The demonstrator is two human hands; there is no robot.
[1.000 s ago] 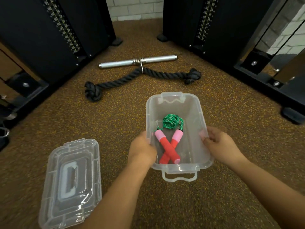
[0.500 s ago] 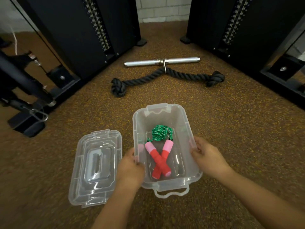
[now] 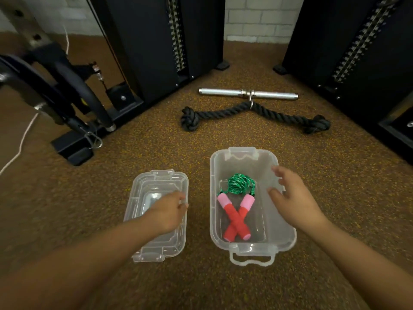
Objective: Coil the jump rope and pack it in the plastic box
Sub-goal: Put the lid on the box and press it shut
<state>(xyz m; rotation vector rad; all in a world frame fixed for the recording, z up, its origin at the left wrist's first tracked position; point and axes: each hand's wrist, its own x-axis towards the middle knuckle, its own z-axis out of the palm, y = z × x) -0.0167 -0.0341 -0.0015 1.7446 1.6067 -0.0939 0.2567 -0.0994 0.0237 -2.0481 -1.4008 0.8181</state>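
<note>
A clear plastic box (image 3: 215,220) stands on the brown floor. Inside it lies the jump rope (image 3: 235,211), its green cord coiled at the far end and its two red-and-pink handles crossed. The clear lid (image 3: 156,182) lies flat on the floor to the left of the box. My left hand (image 3: 168,212) is over the lid's right side, fingers loosely curled; whether it grips the lid I cannot tell. My right hand (image 3: 290,195) hovers over the box's right rim with fingers spread, holding nothing.
A black knotted rope attachment (image 3: 254,114) and a short metal bar (image 3: 248,93) lie on the floor beyond the box. Black weight-stack machines (image 3: 156,41) stand left and right. A machine foot (image 3: 73,148) with a carabiner sits far left.
Both hands have let go of the box's sides. My left hand moved left onto the lid and my right hand lifted off the rim with fingers spread. The view shifted left.
</note>
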